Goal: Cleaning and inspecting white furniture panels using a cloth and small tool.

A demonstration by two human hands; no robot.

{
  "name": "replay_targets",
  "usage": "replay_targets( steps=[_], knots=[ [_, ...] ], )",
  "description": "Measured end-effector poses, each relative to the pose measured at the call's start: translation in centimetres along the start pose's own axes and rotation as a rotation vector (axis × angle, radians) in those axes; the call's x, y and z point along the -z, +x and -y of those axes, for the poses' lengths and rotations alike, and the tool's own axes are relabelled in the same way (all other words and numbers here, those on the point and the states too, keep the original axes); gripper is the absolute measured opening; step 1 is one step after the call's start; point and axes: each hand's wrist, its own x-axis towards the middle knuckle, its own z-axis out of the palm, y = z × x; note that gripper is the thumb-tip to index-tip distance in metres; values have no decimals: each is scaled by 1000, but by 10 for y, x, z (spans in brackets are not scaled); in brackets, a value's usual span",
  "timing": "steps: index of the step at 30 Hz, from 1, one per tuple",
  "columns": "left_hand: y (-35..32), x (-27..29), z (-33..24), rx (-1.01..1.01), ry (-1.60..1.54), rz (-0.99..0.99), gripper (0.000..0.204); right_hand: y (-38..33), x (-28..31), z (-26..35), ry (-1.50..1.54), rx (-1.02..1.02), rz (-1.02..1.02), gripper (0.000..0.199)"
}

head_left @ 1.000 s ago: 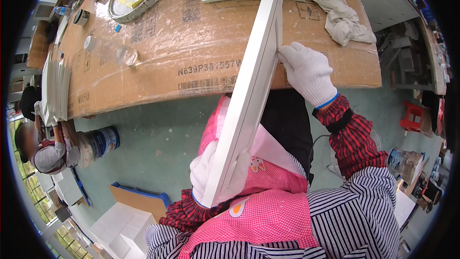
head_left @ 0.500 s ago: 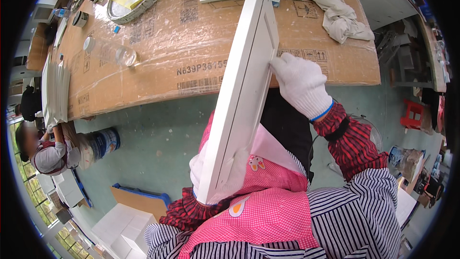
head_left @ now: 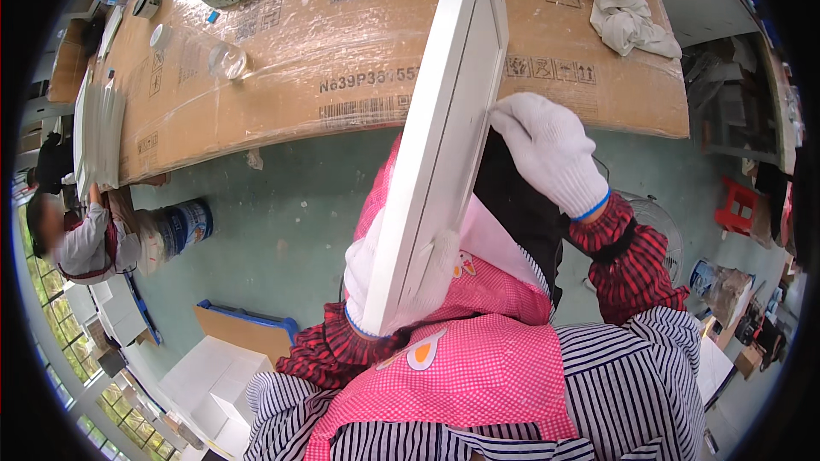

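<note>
Against the pink apron (head_left: 478, 376), the left hand (head_left: 384, 282) in a white glove cups the lower end of a white panel (head_left: 444, 137), fingers closed round it. The panel stands on edge, tilted away toward the table (head_left: 256, 102). Higher up, the right hand (head_left: 547, 149) presses its right edge, fingers closed against it. A rag (head_left: 619, 8) lies beyond.

Even daylight was cast, probably from windows (head_left: 64, 324) at left; edges were bent, corners blackened, shadows kept soft.
</note>
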Motion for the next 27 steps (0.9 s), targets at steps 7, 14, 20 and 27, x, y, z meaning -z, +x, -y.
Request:
replay_targets(
  steps=[7, 14, 20, 27],
  knots=[
    [1, -4, -3, -165, 140, 85, 27, -27, -6, 25, -175, -18, 58, 14],
    [11, -13, -11, -146, 185, -116, 15, -70, -15, 59, -276, -18, 208, 12],
    [-11, -26, 7, 94, -50, -39, 23, -94, -16, 74, -179, -77, 414, 31],
    [5, -23, -8, 69, -12, -173, 14, -79, -20, 43, -39, 26, 73, 13]
  ],
)
